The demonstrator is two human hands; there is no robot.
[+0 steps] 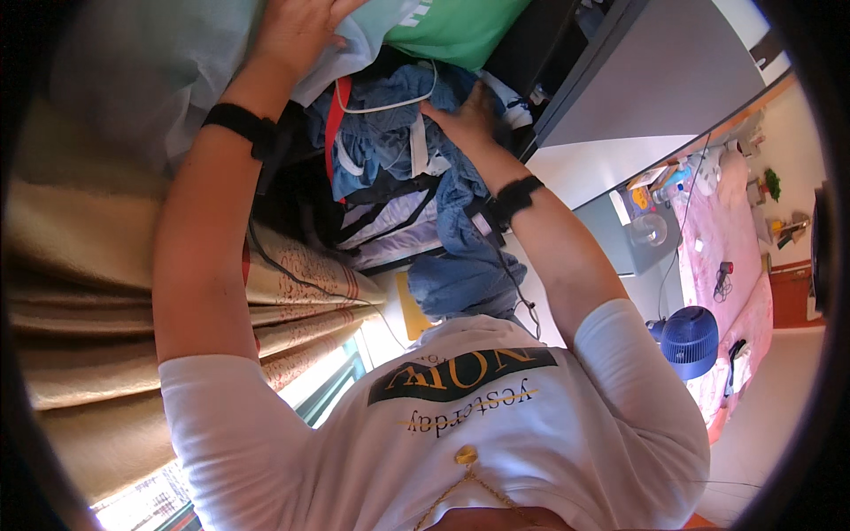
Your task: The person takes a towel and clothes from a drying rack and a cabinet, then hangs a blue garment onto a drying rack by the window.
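Observation:
At the top edge, my left hand (299, 30) lies against a pale, thin plastic bag or sheet (372, 40); its fingertips are cut off, so a grip cannot be told. My right hand (471, 123), partly blurred, is at a heap of crumpled blue textured cloth (405, 89), thumb and fingers apart. A white cord or loop (388, 108) and a red strap (335, 133) lie over the heap. Beyond it is a green bag (458, 30). The blue cloth hangs down towards my body (465, 285). Below the heap are pale purple packed items (392, 219) with dark straps.
Beige curtains (86, 279) hang at the left beside a window. A grey-and-white cabinet or panel (637, 86) stands at the right. Farther right are a blue fan (689, 342) and a bed with a pink cover (717, 245). Cables run from both wristbands.

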